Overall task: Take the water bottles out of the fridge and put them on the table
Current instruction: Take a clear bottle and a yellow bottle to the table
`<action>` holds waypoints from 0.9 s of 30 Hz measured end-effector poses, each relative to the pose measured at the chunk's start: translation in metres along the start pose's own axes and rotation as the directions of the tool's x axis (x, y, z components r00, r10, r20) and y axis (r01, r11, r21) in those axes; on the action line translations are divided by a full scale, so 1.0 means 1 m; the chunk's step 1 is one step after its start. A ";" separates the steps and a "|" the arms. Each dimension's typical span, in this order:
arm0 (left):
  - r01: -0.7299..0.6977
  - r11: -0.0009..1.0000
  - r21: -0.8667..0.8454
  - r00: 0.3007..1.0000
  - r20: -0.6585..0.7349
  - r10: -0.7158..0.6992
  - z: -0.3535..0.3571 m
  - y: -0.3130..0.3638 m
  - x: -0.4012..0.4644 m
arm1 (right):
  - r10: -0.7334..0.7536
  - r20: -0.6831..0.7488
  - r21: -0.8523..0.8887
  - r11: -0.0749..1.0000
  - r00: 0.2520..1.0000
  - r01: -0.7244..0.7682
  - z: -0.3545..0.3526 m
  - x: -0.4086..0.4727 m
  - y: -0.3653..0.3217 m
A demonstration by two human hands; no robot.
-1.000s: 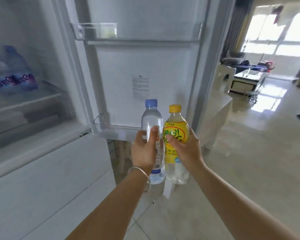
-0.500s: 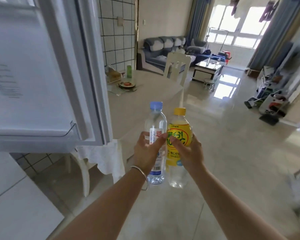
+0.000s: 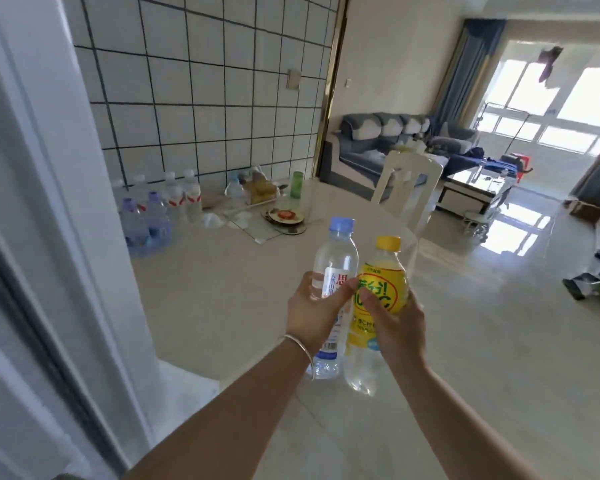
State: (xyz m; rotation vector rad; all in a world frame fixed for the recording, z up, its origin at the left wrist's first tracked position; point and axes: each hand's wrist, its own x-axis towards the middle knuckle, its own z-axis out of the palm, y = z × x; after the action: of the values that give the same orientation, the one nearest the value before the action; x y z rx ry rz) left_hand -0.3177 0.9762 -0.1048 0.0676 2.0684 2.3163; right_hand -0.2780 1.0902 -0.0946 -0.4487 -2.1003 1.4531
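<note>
Bottles stood upright and touching in the air above the table (image 3: 222, 306), the clear bottle (image 3: 333, 271) clamped in the curled fingers of the left hand (image 3: 312, 313), the yellow bottle (image 3: 378, 292) clamped likewise in the right hand (image 3: 395, 323). Each was gripped around its middle, probably so both could travel together and be set down base first. Beyond the fingertips, more bottles (image 3: 160, 209) stood by the tiled wall (image 3: 205, 98).

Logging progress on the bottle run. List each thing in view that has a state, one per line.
Left hand: shut on the blue-capped bottle.
Right hand: shut on the yellow-capped bottle.
Blue-capped bottle: capped, upright, held above the table.
Yellow-capped bottle: capped, upright, held.
Bottles by the wall: standing on the table.
</note>
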 end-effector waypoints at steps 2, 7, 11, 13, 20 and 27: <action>0.015 0.999 0.038 0.999 -0.050 -0.013 0.004 -0.003 0.036 | 0.023 0.050 0.030 0.999 0.998 -0.024 0.017 0.034 0.004; 0.035 0.997 0.068 0.992 -0.123 -0.026 0.002 -0.019 0.116 | 0.001 0.201 0.094 0.995 0.980 -0.021 0.067 0.110 0.021; 0.052 0.998 0.034 0.973 -0.226 -0.043 -0.010 -0.036 0.198 | -0.004 0.389 0.145 0.988 0.921 -0.057 0.130 0.186 0.041; 0.083 0.996 0.018 0.959 -0.274 -0.075 -0.016 -0.045 0.233 | -0.010 0.503 0.159 0.984 0.864 -0.081 0.161 0.217 0.047; 0.155 0.987 -0.044 0.878 -0.451 -0.158 -0.070 -0.068 0.334 | 0.029 0.712 0.095 0.986 0.702 -0.137 0.283 0.305 0.060; 0.267 0.963 0.031 0.772 -0.604 -0.195 -0.159 -0.100 0.419 | 0.043 0.763 0.049 0.991 0.645 -0.124 0.409 0.340 0.061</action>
State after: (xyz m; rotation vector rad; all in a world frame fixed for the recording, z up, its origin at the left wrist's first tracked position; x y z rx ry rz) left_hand -0.7457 0.8531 -0.2182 -0.9908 2.2759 2.2438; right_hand -0.7977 0.9931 -0.1793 0.1750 -2.6354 2.0411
